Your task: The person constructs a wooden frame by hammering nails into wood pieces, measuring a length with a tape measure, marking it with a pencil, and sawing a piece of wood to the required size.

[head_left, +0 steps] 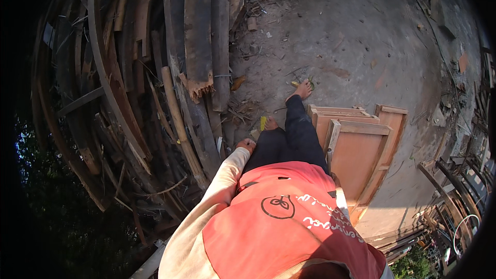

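My left hand point(247, 145) hangs beside my left thigh, its fingers loosely curled, with nothing visible in them. On my other side, only a sliver of my right hand point(336, 180) shows between my red shirt and the wooden frame panels point(359, 157). It is right against the panels' near edge; its fingers are hidden. The panels are thin reddish-brown sheets with wooden strips along their edges, several layered together and upright close to my right leg. Whether they touch the ground cannot be seen.
A large pile of weathered planks and beams point(199, 31) runs along the left, with a pole point(181, 124) at its near side. Grey dirt ground point(351, 36) with twigs and leaves lies ahead. More timber point(449, 196) is stacked at the right, near a thin white hoop point(457, 232).
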`<state>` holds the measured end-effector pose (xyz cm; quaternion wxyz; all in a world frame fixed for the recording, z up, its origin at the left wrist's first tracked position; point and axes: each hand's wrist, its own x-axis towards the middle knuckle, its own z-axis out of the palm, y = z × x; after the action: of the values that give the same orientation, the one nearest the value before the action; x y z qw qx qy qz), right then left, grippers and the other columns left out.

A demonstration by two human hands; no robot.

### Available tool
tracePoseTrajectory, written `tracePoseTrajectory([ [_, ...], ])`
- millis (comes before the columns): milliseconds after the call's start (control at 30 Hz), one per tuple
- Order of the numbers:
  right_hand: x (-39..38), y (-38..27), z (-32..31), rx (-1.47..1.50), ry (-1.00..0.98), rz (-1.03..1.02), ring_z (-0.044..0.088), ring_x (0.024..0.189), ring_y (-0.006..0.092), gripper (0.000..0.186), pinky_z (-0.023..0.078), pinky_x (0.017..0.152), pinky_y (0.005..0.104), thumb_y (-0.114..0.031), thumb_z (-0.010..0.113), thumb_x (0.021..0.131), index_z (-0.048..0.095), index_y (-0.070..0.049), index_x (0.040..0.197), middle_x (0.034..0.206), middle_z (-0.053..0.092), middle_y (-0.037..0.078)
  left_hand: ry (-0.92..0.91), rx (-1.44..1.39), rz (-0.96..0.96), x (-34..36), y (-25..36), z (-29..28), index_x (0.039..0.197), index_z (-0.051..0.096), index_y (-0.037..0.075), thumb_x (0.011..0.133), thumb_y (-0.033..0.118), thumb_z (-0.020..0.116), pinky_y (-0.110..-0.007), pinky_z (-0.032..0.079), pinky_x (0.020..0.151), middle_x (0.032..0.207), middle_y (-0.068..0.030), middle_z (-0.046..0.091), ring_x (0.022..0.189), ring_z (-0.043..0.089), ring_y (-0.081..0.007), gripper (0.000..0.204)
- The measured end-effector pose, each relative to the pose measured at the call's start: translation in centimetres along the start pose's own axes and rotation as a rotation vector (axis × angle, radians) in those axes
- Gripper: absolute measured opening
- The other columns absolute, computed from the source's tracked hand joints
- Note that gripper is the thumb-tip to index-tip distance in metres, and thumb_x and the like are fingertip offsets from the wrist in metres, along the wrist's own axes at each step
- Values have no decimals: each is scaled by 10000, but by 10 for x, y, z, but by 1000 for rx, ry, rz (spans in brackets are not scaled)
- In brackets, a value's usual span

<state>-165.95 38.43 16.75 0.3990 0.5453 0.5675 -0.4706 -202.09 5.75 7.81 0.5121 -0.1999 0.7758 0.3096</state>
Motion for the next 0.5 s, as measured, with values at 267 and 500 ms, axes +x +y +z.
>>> tracePoseTrajectory([
  [267, 9, -122, -108, 373, -130, 142, 569, 576, 156, 375, 489, 512, 316, -256, 607, 949, 535, -52, 1254, 756, 585, 73, -123, -7, -1, 12, 117, 44, 912, 716, 73, 815, 133, 719, -272, 496, 690, 778, -2, 668, 703, 591, -102, 114],
  [500, 114, -291, -83, 1119, -186, -58, 500, 523, 116, 368, 430, 424, 265, -220, 540, 1004, 420, -166, 1348, 796, 495, 29, 45, -236, -139, 171, 76, 87, 945, 716, 56, 850, 172, 736, -279, 471, 591, 758, -12, 658, 626, 565, -104, 151],
])
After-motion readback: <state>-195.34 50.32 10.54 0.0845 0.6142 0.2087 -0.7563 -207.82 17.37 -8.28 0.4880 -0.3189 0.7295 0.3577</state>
